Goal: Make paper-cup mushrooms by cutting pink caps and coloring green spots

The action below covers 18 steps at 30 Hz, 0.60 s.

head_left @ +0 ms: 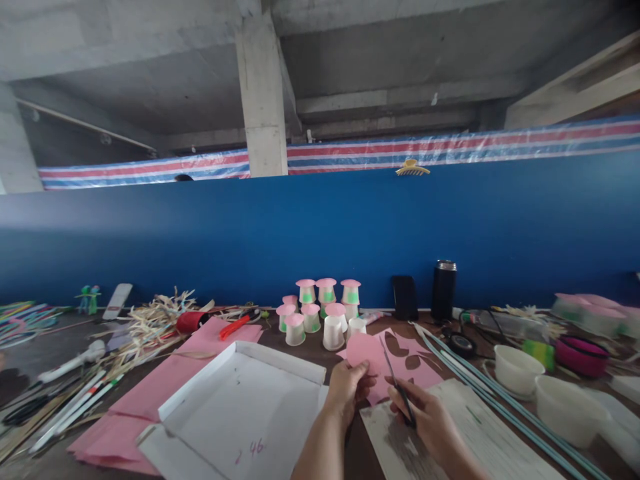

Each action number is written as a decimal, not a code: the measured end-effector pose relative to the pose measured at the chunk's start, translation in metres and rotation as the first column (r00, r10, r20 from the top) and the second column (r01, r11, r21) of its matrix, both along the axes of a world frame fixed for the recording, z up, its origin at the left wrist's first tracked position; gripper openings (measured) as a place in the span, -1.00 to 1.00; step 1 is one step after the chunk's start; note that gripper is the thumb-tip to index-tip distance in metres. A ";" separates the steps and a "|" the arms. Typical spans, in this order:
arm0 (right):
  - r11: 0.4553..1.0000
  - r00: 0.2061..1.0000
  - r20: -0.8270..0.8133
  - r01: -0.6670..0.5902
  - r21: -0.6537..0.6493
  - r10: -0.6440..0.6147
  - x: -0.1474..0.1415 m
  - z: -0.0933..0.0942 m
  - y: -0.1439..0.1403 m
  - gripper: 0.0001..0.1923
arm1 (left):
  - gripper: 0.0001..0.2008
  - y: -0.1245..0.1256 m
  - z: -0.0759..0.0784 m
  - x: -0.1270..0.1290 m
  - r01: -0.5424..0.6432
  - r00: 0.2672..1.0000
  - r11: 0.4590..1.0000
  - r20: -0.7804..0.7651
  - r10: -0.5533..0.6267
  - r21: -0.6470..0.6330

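A round pink paper disc [363, 349] is pinched at its near edge by the left hand [349, 385] — most of it showing beyond that grip. The right hand [425, 412], just beside, has its grip closed around black-handled metal scissors [391, 367]. Farther off, white cups with pink round tops [311, 320] stand on the dark brown counter [273, 335].

Seen from a single camera worn on the person's head, a worktable [310, 352] stretches from the bottom edge of a wide view that faces forward across its surface. The lens looks down from close range on the left hand [350, 388] and right hand [420, 412], both low in the frame, right of center. Beyond the tabletop, a blue partition [320, 230] spans the full width, its upper edge climbing rightward, while the concrete ceiling [400, 67] fills the top.
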State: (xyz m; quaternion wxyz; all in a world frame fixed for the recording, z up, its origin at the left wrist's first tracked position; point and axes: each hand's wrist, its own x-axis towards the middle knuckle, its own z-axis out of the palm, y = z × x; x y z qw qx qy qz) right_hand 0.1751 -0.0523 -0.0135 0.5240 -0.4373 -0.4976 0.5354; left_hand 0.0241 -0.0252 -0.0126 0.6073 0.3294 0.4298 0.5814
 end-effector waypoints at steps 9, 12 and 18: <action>1.000 1.000 -0.001 0.008 0.008 -0.008 0.000 -0.006 0.005 -0.48 | -0.66 0.001 -0.002 0.000 0.012 1.000 1.000 -0.009 -0.012 0.004; 1.000 1.000 0.003 0.009 0.009 -0.009 0.000 -0.004 0.003 -0.47 | -0.65 0.000 -0.001 0.000 0.010 1.000 1.000 -0.010 -0.010 0.008; 1.000 1.000 0.006 -0.005 0.011 0.005 0.001 -0.005 0.004 -0.48 | -0.63 0.001 -0.001 0.000 -0.005 1.000 1.000 -0.010 0.005 0.008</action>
